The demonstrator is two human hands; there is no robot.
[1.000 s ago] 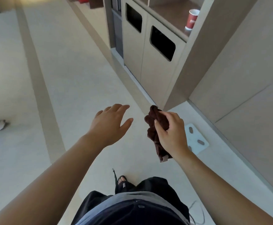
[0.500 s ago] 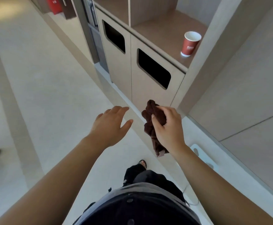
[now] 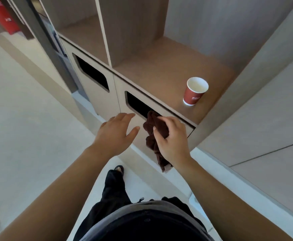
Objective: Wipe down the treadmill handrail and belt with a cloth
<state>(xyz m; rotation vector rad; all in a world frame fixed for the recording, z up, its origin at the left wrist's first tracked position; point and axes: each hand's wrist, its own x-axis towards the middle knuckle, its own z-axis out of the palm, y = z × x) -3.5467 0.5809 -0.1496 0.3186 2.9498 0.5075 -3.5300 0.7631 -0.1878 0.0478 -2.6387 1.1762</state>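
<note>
A dark brown cloth [image 3: 152,136] hangs bunched from my right hand [image 3: 172,141], whose fingers and thumb grip its upper part. The cloth's top sits just in front of the lower edge of a dark slot [image 3: 138,106] in a beige cabinet door. My left hand [image 3: 117,134] hovers beside it, fingers straight and spread, holding nothing. No treadmill, handrail or belt is in view.
A beige cabinet [image 3: 107,94] with two slotted doors stands ahead; a red paper cup [image 3: 194,92] sits on its wooden shelf [image 3: 159,70]. A wall panel [image 3: 264,119] rises on the right. Pale floor [image 3: 29,127] spreads left. My leg and sandalled foot [image 3: 118,169] show below.
I have moved closer to the cabinet and the view has tilted up. Both hands, with the cloth, now reach the right slot. The white scale on the floor has left view.
</note>
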